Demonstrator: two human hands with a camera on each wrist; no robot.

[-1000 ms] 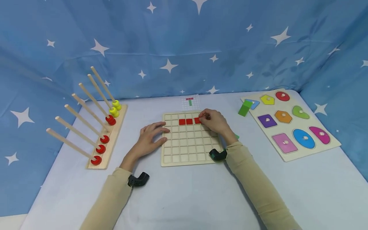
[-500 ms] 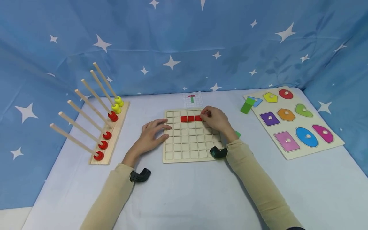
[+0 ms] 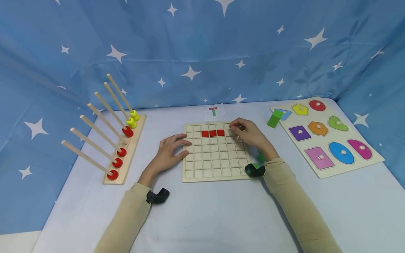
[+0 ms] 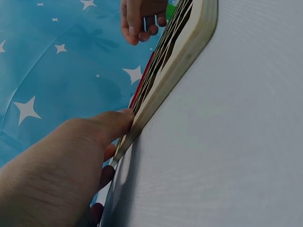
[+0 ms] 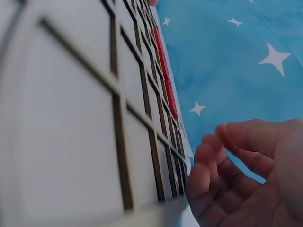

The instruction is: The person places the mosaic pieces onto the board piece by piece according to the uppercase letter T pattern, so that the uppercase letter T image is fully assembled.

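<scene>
On a white-covered table [image 3: 196,218], a square wooden grid board [image 3: 216,155] lies flat in front of a person, square-on, probably so that both hands reach it easily. Three red tiles [image 3: 213,133] sit side by side in the middle of its second row from the far edge. Just beyond that edge is a small printed card [image 3: 214,112] showing a red bar over a green stem; it seems placed there to be glanced at, as the red row on the board resembles its bar.

The left hand [image 3: 169,149] is moderately spread, thumb and fingertips resting along the board's left edge, most likely to stop it sliding. It grips nothing.

The right hand [image 3: 250,133] hangs over the board's far right corner, beside the red row. Its fingers are loosely curled and the thumb is close to the forefinger, a narrow shape; no tile shows between them. Whether any finger brushes the board is hard to tell.

A green block [image 3: 275,118] stands near the far right, and another green piece [image 3: 260,157] is partly hidden by the right wrist. A bead stand [image 3: 132,142] at left and a shape puzzle [image 3: 321,142] at right stay outside the working space.
</scene>
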